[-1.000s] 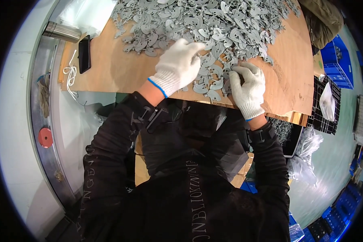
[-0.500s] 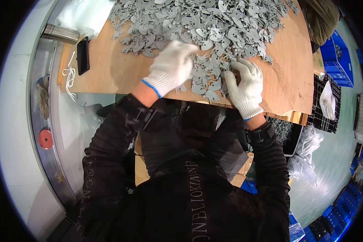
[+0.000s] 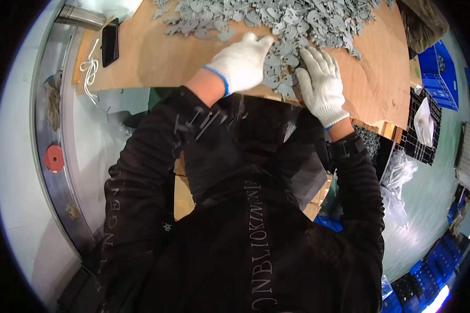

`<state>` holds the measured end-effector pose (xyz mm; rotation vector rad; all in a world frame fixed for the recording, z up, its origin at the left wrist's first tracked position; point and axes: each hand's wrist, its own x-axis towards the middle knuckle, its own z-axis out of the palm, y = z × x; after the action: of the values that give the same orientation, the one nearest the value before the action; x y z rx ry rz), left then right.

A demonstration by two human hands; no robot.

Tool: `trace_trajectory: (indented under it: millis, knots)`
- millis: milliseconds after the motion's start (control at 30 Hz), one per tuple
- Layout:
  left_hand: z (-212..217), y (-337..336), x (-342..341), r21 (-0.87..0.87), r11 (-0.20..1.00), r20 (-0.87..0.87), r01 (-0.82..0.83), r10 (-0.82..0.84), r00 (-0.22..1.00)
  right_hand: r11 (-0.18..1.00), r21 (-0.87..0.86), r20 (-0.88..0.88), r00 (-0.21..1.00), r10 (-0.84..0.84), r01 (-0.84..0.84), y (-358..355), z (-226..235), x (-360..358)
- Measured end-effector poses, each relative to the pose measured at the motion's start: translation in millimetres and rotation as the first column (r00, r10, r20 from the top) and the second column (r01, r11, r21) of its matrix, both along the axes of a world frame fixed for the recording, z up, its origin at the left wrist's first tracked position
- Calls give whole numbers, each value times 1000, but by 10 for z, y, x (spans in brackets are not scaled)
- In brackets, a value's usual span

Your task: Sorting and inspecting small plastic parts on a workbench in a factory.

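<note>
White-gloved and apart over the wooden tabletop: left hand slanted inward, fingers bent, whether gripping anything impossible to tell; right hand pointed forward, thumb spread from the fingers. Between both, small grey curved parts, with a larger grey heap of them just beyond.

1. The upper edge cuts off the pile of grey parts.
2. I cannot tell whether my left hand pinches a part.
3. My right hand hides the desk beneath it.
</note>
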<state>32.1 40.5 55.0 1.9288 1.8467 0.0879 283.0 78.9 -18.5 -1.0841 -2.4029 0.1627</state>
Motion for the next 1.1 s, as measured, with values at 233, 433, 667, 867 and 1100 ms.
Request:
trace_trajectory:
  millis: [233, 433, 667, 867, 1100]
  knots:
    - [53, -285, 98, -48, 988, 18, 148, -147, 989, 998, -51, 37, 999, 34, -32, -578, 84, -131]
    - [-14, -669, 46, -107, 973, 128, 202, -188, 974, 996, -89, -26, 999, 27, -30, -1073, 115, -66]
    - [-47, -774, -141, -71, 965, 316, 254, -219, 923, 970, -146, -207, 965, 162, -194, -1172, 232, 194]
    - [-291, -393, -439, 383, 922, 198, -58, -21, 980, 984, -149, -312, 940, -140, 97, -375, 165, 380]
    - [-455, 240, -16, 439, 894, 161, 90, -177, 971, 830, -27, 30, 830, -557, 557, 619, 17, 461]
